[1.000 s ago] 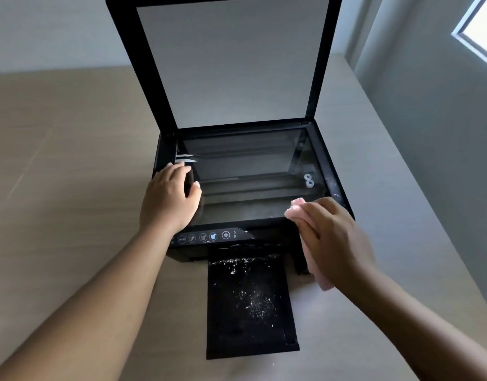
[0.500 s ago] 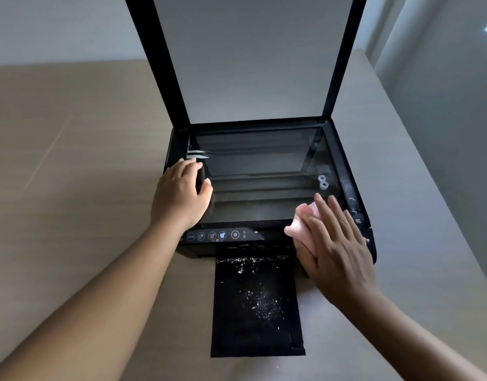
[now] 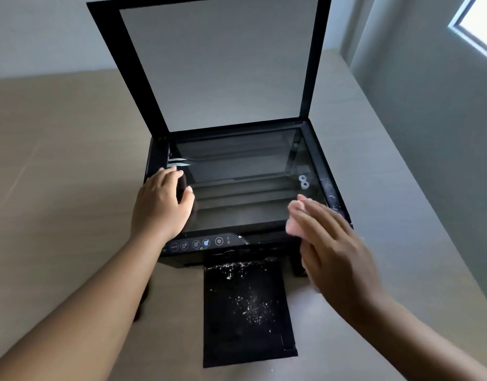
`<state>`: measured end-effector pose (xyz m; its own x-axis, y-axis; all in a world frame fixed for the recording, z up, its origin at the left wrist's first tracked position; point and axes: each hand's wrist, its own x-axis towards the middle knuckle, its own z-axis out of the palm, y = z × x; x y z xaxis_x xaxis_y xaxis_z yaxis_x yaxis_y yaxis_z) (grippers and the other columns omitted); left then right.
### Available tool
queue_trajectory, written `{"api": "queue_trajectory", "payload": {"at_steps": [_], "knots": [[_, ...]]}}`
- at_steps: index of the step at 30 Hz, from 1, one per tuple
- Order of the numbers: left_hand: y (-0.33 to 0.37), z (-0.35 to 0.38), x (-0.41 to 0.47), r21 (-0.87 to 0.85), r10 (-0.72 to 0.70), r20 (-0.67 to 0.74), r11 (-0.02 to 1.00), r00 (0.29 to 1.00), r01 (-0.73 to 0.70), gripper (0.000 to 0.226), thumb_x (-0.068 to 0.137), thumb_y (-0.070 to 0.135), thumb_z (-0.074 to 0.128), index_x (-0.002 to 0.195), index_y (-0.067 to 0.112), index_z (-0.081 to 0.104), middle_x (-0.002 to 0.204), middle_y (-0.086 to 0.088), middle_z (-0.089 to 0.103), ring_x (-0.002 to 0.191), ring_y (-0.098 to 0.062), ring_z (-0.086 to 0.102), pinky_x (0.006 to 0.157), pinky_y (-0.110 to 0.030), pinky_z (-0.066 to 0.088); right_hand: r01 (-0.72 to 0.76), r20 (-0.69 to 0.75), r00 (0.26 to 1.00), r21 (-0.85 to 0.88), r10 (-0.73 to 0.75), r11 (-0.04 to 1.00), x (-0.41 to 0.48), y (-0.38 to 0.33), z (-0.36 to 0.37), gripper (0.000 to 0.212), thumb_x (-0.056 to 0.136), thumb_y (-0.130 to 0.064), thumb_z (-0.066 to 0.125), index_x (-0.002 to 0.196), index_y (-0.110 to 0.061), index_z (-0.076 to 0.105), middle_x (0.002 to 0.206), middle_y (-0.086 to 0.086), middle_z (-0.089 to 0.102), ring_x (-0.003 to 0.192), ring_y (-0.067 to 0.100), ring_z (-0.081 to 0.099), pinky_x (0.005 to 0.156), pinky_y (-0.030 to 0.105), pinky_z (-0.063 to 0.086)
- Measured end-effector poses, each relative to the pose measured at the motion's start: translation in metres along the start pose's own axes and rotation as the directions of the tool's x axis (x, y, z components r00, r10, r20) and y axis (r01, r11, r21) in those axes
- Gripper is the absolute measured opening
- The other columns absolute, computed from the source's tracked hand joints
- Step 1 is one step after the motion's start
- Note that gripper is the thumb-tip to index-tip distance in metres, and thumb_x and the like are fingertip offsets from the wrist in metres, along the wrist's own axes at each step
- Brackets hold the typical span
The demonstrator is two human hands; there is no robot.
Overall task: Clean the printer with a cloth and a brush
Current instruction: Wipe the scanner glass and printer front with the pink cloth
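Pink cloth [image 3: 294,215] is lying under the right hand [image 3: 338,251], whose straight fingers are pressing it onto the scanner glass [image 3: 236,193] at 4 o'clock; wiping the glass is, I judge, the step underway. The left hand [image 3: 159,207], at 9 o'clock, is curling round something dark, probably the brush [image 3: 181,188]. The crumb-strewn tray [image 3: 247,312], at the printer's [image 3: 154,160] 6 o'clock, is waiting for sweeping next.

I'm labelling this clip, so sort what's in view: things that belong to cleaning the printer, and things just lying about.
Belongs to the job:
printer
scanner glass
dusty output tray
pink cloth under the right hand
dark object gripped by the left hand, too hidden to identify

Just there:
table
window
wall
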<state>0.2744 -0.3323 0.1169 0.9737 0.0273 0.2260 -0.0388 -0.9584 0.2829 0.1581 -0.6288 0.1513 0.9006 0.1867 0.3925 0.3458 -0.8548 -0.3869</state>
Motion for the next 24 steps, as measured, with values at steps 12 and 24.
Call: {"api": "queue_trajectory", "payload": {"at_steps": [12,24], "knots": [[-0.001,0.002,0.001,0.009,-0.004,-0.006,1.0,1.0,0.004,0.041,0.091,0.031,0.051,0.127,0.011,0.054,0.14,-0.006,0.051,0.133,-0.027,0.041,0.109,-0.043,0.033,-0.096,0.196,0.973,-0.132,0.121,0.987,0.012,0.058,0.016,0.049,0.096,-0.053,0.035,0.138,-0.032,0.05,0.153,-0.003,0.039,0.147,0.015,0.021,0.113,0.043,0.036],[-0.002,0.003,0.001,-0.01,-0.005,-0.011,1.0,1.0,0.004,0.041,0.091,0.031,0.052,0.126,0.012,0.054,0.14,-0.005,0.051,0.134,-0.027,0.041,0.11,-0.044,0.034,-0.169,0.213,0.958,-0.126,0.193,0.977,0.047,0.056,0.031,0.05,0.096,-0.043,0.033,0.141,-0.027,0.045,0.155,0.005,0.036,0.147,0.021,0.021,0.117,0.038,0.025]]}}
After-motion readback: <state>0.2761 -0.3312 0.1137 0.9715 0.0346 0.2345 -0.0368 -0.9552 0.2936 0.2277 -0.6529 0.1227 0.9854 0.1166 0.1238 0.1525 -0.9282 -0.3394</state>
